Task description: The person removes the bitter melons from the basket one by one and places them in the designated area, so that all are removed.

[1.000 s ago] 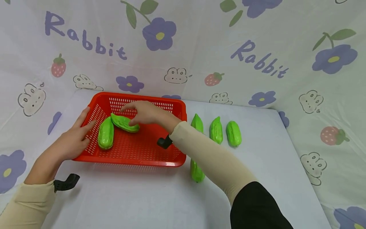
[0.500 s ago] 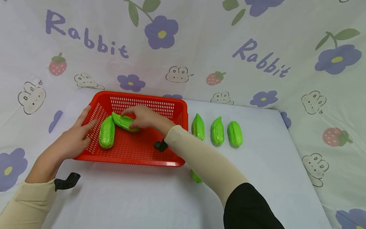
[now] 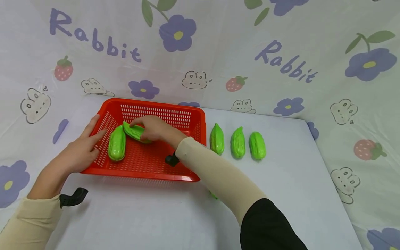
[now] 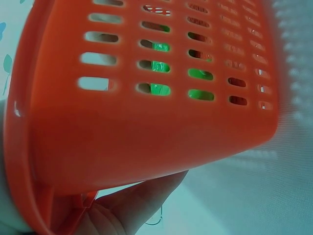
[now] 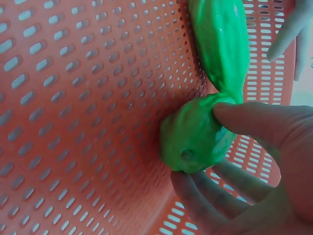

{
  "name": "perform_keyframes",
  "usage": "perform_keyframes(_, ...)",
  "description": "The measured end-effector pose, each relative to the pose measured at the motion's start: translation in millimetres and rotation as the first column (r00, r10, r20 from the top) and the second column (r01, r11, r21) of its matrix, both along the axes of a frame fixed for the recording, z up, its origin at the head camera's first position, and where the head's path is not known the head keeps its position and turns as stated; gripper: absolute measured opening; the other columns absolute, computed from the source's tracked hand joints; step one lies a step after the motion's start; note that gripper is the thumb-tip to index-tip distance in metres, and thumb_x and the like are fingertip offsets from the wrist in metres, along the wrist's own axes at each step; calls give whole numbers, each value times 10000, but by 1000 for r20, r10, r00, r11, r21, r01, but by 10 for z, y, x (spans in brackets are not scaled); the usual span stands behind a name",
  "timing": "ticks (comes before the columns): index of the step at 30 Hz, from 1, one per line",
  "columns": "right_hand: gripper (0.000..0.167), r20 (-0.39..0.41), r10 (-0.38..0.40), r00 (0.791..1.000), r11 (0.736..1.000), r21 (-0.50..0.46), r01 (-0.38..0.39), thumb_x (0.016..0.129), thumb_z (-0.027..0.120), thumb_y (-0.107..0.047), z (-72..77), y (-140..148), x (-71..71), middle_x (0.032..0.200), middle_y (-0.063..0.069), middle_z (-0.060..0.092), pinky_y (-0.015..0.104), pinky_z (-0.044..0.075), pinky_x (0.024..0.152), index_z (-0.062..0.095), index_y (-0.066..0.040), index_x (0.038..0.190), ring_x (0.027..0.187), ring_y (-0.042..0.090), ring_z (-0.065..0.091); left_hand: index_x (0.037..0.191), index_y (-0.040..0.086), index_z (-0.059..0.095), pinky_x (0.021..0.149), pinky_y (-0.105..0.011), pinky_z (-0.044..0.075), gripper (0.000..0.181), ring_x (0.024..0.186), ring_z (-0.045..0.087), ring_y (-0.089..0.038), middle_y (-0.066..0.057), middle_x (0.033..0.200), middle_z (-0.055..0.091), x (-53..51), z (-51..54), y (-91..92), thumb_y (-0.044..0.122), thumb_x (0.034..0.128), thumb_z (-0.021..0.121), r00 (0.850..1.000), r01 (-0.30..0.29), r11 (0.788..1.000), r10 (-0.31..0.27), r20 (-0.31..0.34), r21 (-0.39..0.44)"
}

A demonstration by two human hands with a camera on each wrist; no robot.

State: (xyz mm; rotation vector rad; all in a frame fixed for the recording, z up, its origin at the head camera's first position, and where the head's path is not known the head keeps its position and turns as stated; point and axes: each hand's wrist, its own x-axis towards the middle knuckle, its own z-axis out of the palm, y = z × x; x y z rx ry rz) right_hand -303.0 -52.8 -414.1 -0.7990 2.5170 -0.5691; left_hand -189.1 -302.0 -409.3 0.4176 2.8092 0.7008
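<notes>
A red plastic basket (image 3: 140,176) with slotted walls stands on the white table. My left hand (image 3: 79,154) holds its left rim, thumb over the inside and the other fingers outside. Inside lie two bright green bitter melons. One stands lengthwise near the left wall, a bitter melon (image 3: 117,144) apart from both hands. The other bitter melon (image 5: 195,134) lies slanted, its narrow tip against the first one. My right hand (image 5: 274,171) grips this second one, thumb on one side and fingers on the other. In the left wrist view, green shows through the slots of the basket wall (image 4: 146,132).
Right of the basket a bitter melon (image 3: 217,139), another bitter melon (image 3: 238,143) and a third bitter melon (image 3: 257,146) lie in a row. A green end (image 3: 213,195) peeks out below my right sleeve. A patterned cloth (image 3: 212,41) hangs behind the table.
My right hand has come down and to the left, its fingers closing round the slanted bitter melon. The left hand stays at the basket rim.
</notes>
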Motion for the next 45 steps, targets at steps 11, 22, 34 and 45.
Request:
perform_keyframes(11, 676, -25, 47, 999, 998, 54, -45, 974, 759, -78, 51, 52, 95, 1407, 9, 632, 246, 502, 796, 602, -350, 1573, 1120, 190, 549, 1602, -165, 323, 955, -676, 534, 676, 1434, 369, -628, -209, 1781, -176, 22, 53, 24, -55, 968, 530, 1000, -3, 1000, 3, -19, 8)
perform_keyframes(22, 636, 4, 18, 1000, 1000, -13, -18, 975, 784, -102, 166, 272, 177, 1427, 30, 625, 252, 523, 797, 631, -317, 1553, 1146, 203, 541, 1632, -126, 303, 880, -606, 564, 696, 1375, 434, -616, -166, 1783, -212, 9, 47, 16, -41, 979, 528, 1000, -10, 1000, 10, -3, -4)
perform_keyframes(34, 624, 29, -18, 999, 992, -123, 21, 974, 823, -172, 413, 597, 309, 1429, -18, 638, 269, 532, 835, 637, -345, 1544, 1155, 202, 579, 1715, 48, 252, 749, -434, 593, 793, 1323, 482, -615, -144, 1787, -213, 3, 69, 44, -17, 991, 570, 1000, -22, 999, 21, 21, 27)
perform_keyframes(45, 669, 31, -63, 997, 980, -186, 68, 949, 861, -213, 562, 951, 407, 1306, -20, 659, 295, 574, 796, 619, -361, 1555, 1090, 177, 598, 1719, 83, 273, 758, -508, 618, 853, 1303, 490, -636, -160, 1782, -223, -3, 62, 48, 31, 980, 696, 1000, -17, 1000, 16, 13, 13)
